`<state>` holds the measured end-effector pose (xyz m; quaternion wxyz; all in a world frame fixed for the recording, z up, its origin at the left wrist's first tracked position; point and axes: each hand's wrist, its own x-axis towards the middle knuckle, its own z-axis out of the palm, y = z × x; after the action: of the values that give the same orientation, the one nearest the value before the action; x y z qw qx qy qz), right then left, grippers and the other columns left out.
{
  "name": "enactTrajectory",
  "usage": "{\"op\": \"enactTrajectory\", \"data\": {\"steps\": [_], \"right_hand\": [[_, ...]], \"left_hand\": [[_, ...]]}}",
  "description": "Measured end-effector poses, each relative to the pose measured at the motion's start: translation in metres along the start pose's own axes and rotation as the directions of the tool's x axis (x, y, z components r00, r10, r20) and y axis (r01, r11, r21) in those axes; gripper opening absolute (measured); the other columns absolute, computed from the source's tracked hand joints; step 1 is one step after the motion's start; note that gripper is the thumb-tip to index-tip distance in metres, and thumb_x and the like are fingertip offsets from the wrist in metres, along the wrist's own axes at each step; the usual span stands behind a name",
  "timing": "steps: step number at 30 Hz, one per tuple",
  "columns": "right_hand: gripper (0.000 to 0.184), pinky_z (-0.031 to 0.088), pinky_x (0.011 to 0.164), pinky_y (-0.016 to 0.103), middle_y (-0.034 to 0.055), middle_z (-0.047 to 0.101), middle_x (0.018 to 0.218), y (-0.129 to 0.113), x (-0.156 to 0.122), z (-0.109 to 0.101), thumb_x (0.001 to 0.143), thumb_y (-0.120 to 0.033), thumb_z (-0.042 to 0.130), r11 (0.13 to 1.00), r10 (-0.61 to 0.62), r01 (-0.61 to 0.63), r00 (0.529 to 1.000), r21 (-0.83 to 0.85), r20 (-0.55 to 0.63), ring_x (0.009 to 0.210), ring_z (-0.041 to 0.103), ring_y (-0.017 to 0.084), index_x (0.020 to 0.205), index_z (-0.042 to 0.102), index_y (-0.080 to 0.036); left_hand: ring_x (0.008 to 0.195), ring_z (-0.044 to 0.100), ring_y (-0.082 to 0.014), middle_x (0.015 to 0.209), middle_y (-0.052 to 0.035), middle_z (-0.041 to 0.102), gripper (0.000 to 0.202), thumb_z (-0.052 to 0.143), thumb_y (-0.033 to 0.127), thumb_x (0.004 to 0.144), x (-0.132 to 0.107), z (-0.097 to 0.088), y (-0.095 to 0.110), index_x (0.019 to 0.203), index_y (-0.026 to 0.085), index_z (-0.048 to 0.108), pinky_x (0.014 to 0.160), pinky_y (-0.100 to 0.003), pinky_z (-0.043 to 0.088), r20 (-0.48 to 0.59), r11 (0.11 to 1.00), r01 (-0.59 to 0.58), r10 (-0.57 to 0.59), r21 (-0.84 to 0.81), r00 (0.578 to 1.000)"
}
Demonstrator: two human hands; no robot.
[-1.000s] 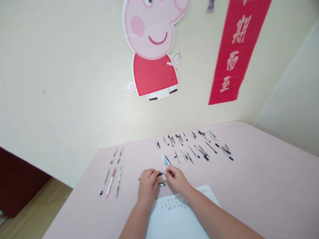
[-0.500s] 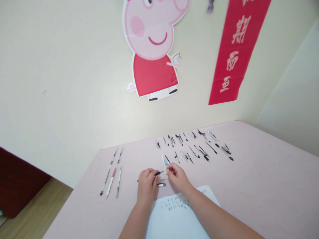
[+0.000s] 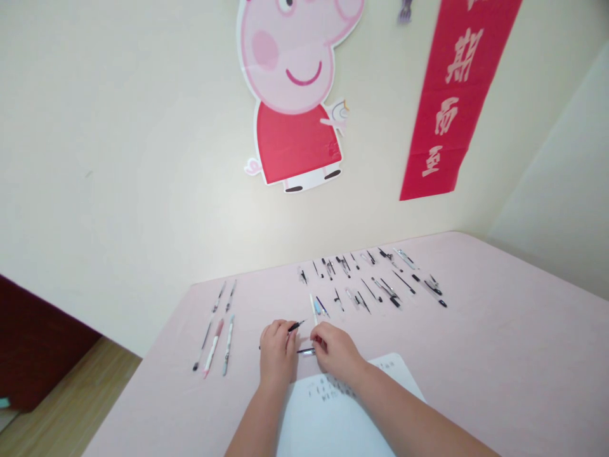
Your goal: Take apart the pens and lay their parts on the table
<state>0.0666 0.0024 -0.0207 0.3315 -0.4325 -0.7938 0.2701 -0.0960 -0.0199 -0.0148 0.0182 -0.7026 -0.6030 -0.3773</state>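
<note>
My left hand (image 3: 276, 352) is closed around a black pen (image 3: 295, 326), whose bare tip points up and to the right. Close beside it, my right hand (image 3: 335, 349) has its fingers bent together at the right end of a dark pen cap (image 3: 305, 351) with a shiny clip, low over the table. The fingers partly cover that end. Just beyond the right fingertips lie a white pen (image 3: 313, 310) and a few slim blue and dark pen parts (image 3: 322, 306). A white sheet with handwriting (image 3: 333, 419) lies beneath my forearms.
On the pink tabletop (image 3: 499, 343), several pens (image 3: 214, 346) lie in two rows at the left. Many black and clear pen parts (image 3: 385, 292) are spread in rows at the back right. A wall with a pig cutout (image 3: 297, 139) and a red banner (image 3: 440, 120) rises behind.
My right hand has moved from the pen's tip down toward me, to the cap on the table. The pen in my left hand now tilts more upward.
</note>
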Motion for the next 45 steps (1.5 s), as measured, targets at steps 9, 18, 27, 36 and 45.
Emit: {"op": "enactTrajectory", "data": {"steps": [9, 18, 27, 36, 45], "right_hand": [[0.019, 0.035, 0.063, 0.024, 0.0020, 0.060, 0.076, -0.004, -0.001, -0.004, 0.072, -0.009, 0.048, 0.991, 0.004, 0.003, 0.999, -0.130, 0.054, 0.069, 0.054, 0.015, 0.078, 0.061, -0.021], [0.018, 0.036, 0.062, 0.022, 0.0009, 0.060, 0.073, -0.003, 0.001, -0.003, 0.072, -0.011, 0.049, 0.998, 0.036, -0.034, 0.999, -0.049, 0.038, 0.066, 0.052, 0.014, 0.078, 0.063, -0.020], [0.016, 0.037, 0.057, 0.022, -0.0016, 0.056, 0.066, 0.008, 0.006, 0.005, 0.069, -0.010, 0.047, 0.984, 0.110, -0.096, 0.990, 0.151, -0.086, 0.061, 0.050, 0.013, 0.074, 0.060, -0.019], [0.027, 0.041, 0.064, 0.026, 0.0008, 0.055, 0.082, 0.004, 0.008, -0.002, 0.068, -0.010, 0.050, 0.976, 0.040, 0.023, 0.959, 0.218, -0.281, 0.065, 0.049, 0.013, 0.093, 0.055, -0.020], [0.017, 0.042, 0.082, 0.033, 0.0039, 0.056, 0.092, -0.003, 0.007, -0.006, 0.073, -0.015, 0.059, 0.977, -0.038, 0.082, 0.976, 0.197, -0.216, 0.089, 0.053, 0.019, 0.089, 0.063, -0.022]], "left_hand": [[0.079, 0.055, -0.0196, 0.086, -0.0055, 0.060, 0.017, 0.046, 0.023, 0.084, 0.000, 0.001, 0.000, 0.092, 0.018, 0.061, 0.073, -0.036, 0.042, 0.019, 1.000, 0.013, -0.013, 0.016, 1.000], [0.082, 0.054, -0.0196, 0.087, -0.0056, 0.059, 0.018, 0.046, 0.022, 0.084, -0.001, 0.002, -0.001, 0.094, 0.017, 0.060, 0.075, -0.035, 0.041, 0.023, 1.000, 0.002, -0.002, -0.015, 1.000], [0.083, 0.054, -0.0193, 0.088, -0.0057, 0.059, 0.018, 0.046, 0.021, 0.084, -0.001, 0.001, 0.000, 0.094, 0.017, 0.060, 0.075, -0.034, 0.041, 0.024, 0.999, -0.009, 0.009, -0.032, 1.000], [0.083, 0.053, -0.0196, 0.088, -0.0050, 0.059, 0.017, 0.048, 0.021, 0.083, -0.002, -0.001, 0.002, 0.094, 0.019, 0.061, 0.076, -0.036, 0.040, 0.054, 1.000, -0.014, 0.014, 0.007, 0.998], [0.083, 0.054, -0.0194, 0.087, -0.0047, 0.060, 0.019, 0.049, 0.017, 0.080, -0.001, -0.004, 0.008, 0.091, 0.020, 0.063, 0.080, -0.037, 0.040, 0.047, 0.996, -0.081, 0.079, 0.042, 0.996]]}}
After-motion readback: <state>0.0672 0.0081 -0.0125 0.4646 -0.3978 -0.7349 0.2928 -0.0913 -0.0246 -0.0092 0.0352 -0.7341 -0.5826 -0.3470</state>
